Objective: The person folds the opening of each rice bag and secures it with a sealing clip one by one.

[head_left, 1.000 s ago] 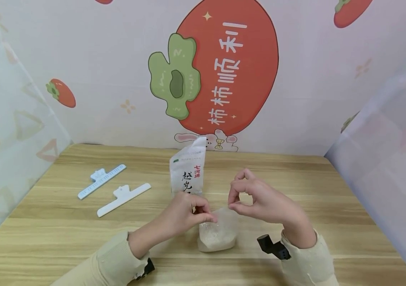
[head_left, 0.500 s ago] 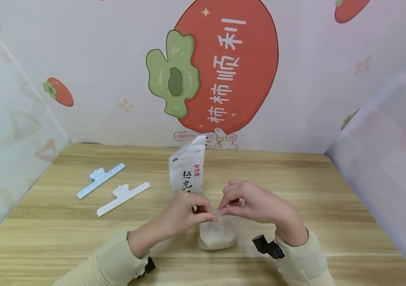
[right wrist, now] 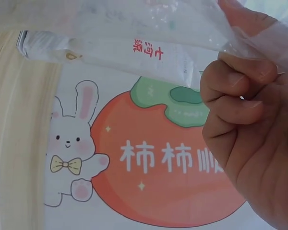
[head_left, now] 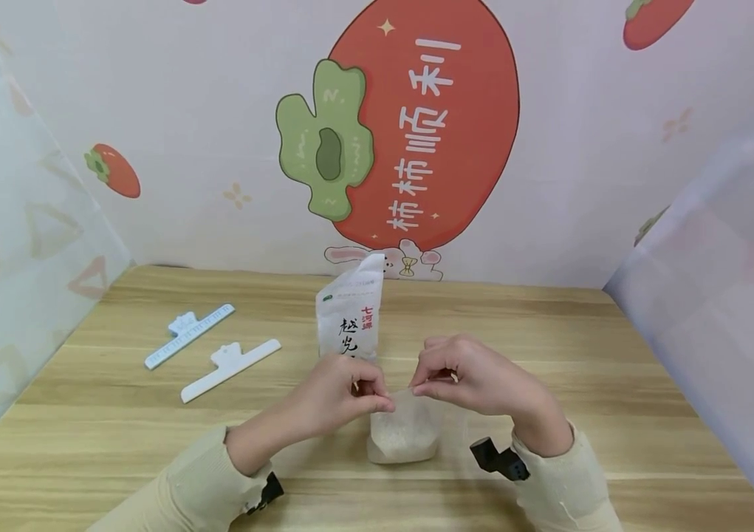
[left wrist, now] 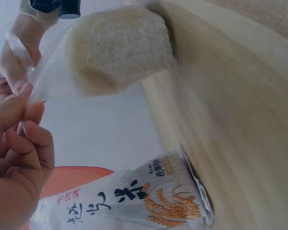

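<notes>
— Clips first: what lies toward the worktop's left edge?

— Two long white clips, the ruler-marked clip farther back and the plain clip just in front of it, both lying flat, apart from each other.

— And the hands?

— The left hand has its grip pinched together on the left side of the clear bag's top edge. That bag, holding white grains, stands on the worktop near the middle of the front edge. Behind it, the printed rice packet stands upright.

— The other side?

— The right hand is pinched on the same bag's top, fingers curled.
</notes>
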`<state>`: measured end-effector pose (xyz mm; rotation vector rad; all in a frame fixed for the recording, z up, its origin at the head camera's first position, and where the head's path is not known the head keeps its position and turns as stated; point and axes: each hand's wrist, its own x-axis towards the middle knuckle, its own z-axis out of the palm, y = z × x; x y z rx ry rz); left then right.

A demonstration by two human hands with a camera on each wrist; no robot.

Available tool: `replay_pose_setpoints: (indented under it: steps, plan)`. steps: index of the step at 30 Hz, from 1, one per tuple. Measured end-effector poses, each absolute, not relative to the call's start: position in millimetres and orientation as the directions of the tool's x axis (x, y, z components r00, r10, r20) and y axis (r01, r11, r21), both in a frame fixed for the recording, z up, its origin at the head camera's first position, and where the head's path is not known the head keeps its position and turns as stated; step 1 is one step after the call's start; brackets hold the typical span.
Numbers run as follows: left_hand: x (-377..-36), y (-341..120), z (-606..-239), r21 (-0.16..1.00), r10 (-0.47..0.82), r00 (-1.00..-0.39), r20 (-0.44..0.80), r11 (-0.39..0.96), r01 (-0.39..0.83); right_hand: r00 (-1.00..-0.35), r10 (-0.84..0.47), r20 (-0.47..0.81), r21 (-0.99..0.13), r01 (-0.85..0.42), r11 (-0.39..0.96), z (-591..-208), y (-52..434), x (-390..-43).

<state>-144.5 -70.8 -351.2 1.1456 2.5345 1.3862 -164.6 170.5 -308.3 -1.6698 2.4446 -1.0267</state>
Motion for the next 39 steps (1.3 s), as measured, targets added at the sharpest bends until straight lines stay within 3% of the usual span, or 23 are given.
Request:
replay_pose_setpoints:
  steps: [7,17,30,39]
  plan:
    - [-149.0,-75.8,-355.2,0.777,0.661,-0.7,0.27,0.28,0.564,-0.447,-0.834,0.323,-0.554,-0.804,0.216,-310.8,171.5,-165.8]
    - [-146.6,-88.2,-353.9,0.747,0.664,-0.72,0.202,0.371,0.551,-0.463,-0.831,0.309,-0.581,-0.784,0.221,-311.0,173.8,-167.0]
    - [-151.0,-142.4,-353.0,0.686,0.536,-0.835,0.127,0.561,0.464,-0.46,-0.835,0.301,-0.576,-0.786,0.225,-309.4,173.8,-165.4]
    - [-167.3,-203.7,-335.7,0.552,0.5,-0.852,0.156,0.671,0.495,-0.474,-0.834,0.282,-0.57,-0.783,0.252,-309.5,173.6,-165.1]
